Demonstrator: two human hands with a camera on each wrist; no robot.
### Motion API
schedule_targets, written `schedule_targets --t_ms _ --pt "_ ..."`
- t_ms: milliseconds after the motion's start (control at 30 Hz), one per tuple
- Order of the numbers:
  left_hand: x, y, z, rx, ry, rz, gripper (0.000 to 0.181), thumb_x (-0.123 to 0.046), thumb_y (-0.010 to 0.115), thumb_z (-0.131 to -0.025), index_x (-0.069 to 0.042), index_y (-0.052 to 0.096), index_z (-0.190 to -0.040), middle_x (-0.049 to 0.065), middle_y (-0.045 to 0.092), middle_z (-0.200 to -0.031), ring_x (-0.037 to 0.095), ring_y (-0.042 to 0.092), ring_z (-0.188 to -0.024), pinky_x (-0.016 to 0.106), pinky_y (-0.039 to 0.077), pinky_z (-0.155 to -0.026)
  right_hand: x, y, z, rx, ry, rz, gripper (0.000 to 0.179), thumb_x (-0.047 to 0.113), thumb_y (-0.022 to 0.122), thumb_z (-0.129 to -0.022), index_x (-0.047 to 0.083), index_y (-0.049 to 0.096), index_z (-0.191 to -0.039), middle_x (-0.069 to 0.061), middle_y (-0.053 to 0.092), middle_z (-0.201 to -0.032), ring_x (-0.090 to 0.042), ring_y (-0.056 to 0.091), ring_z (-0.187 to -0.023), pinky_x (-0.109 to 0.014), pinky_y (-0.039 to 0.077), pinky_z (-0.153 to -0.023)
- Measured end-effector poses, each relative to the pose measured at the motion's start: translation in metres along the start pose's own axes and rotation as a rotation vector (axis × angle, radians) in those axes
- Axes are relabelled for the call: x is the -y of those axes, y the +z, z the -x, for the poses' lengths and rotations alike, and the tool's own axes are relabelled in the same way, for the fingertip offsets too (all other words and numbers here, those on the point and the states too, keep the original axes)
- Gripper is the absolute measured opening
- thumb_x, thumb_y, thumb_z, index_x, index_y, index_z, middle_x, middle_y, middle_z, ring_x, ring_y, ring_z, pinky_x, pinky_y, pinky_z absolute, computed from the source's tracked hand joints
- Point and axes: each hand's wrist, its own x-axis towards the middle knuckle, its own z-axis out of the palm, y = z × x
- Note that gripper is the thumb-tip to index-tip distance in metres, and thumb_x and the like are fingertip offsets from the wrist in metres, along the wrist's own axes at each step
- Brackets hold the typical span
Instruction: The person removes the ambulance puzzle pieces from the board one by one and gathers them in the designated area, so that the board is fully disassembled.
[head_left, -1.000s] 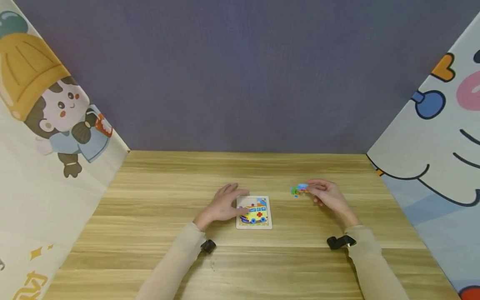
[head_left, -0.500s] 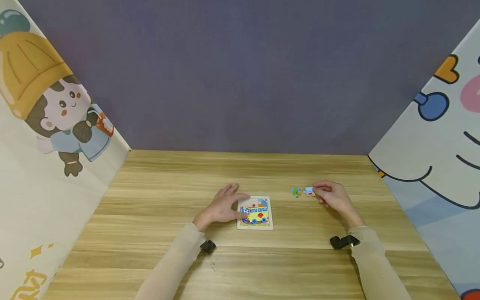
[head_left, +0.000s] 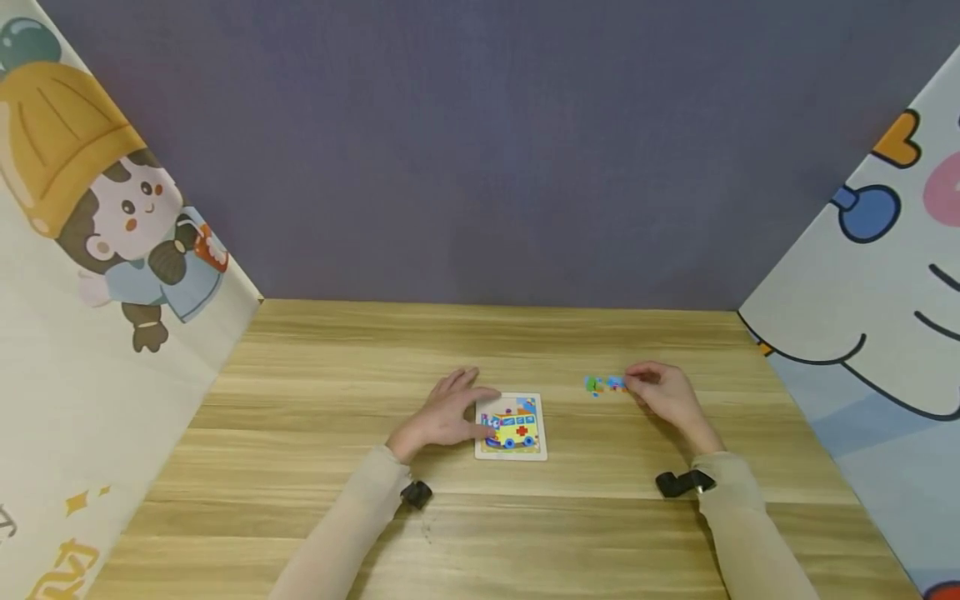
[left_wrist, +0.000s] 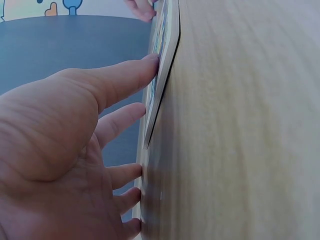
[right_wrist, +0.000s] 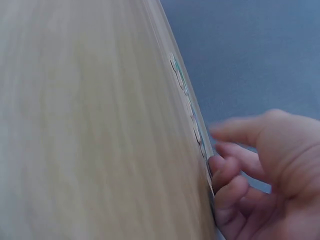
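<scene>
A small square puzzle board (head_left: 512, 456), printed with a yellow ambulance, lies flat in the head view. My left hand (head_left: 442, 414) steadies it from the left, the thumb on its face and the index finger at its upper left edge. In the left wrist view the left fingers (left_wrist: 125, 175) are spread straight, several tips on the table. To the board's right, the fingertips of my right hand (head_left: 667, 396) meet the edge of a blue and pink puzzle piece (head_left: 615, 383). Whether they pinch it is unclear, also in the right wrist view, where the right fingers (right_wrist: 230, 192) are curled.
A green and blue puzzle piece (head_left: 592, 385) lies just left of the blue one. Both sit on the wooden table (head_left: 480, 533). A dark grey panel (head_left: 480, 167) rises behind, and printed cartoon panels (head_left: 135, 250) flank the table.
The blue piece has come out from over the green one to lie flat at its right. My right hand has shifted slightly right; the left hand stays on the board.
</scene>
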Motion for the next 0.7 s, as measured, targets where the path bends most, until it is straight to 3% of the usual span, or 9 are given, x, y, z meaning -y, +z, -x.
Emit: schedule_targets --t_ms 167,367,700 --pt "-0.0010 -0.0006 0.0006 0.003 -0.003 -0.007 0.063 -0.041 0.077 -0.095 -0.021 0.059 -0.153 0.021 0.019 -0.177 0.044 0.010 -0.166 0.064 0.003 -0.134 0.0011 -0.0025 0.0010 0.058 -0.011 0.055 0.044 0.036 0.077 -0.100 0.001 0.074 -0.127 -0.012 0.073 -0.109 -0.015 0.062 -0.093 -0.024 0.052 -0.079" --pt "-0.0019 -0.0014 0.0011 0.005 -0.002 -0.008 0.062 -0.040 0.077 -0.096 -0.021 0.059 -0.152 0.022 0.019 -0.177 0.045 0.010 -0.165 0.064 0.004 -0.134 0.0031 -0.0059 0.0034 0.108 -0.006 0.058 0.047 0.036 0.076 -0.100 0.000 0.072 -0.131 -0.009 0.069 -0.108 -0.019 0.060 -0.093 -0.027 0.051 -0.079" --pt "-0.0045 -0.0034 0.0054 0.005 -0.003 -0.013 0.063 -0.042 0.076 -0.096 -0.021 0.059 -0.153 0.021 0.019 -0.177 0.045 0.011 -0.165 0.064 0.003 -0.134 0.0013 -0.0059 0.0039 0.112 -0.019 0.065 0.046 0.034 0.077 -0.100 0.000 0.072 -0.130 -0.011 0.070 -0.111 -0.019 0.061 -0.095 -0.029 0.052 -0.080"
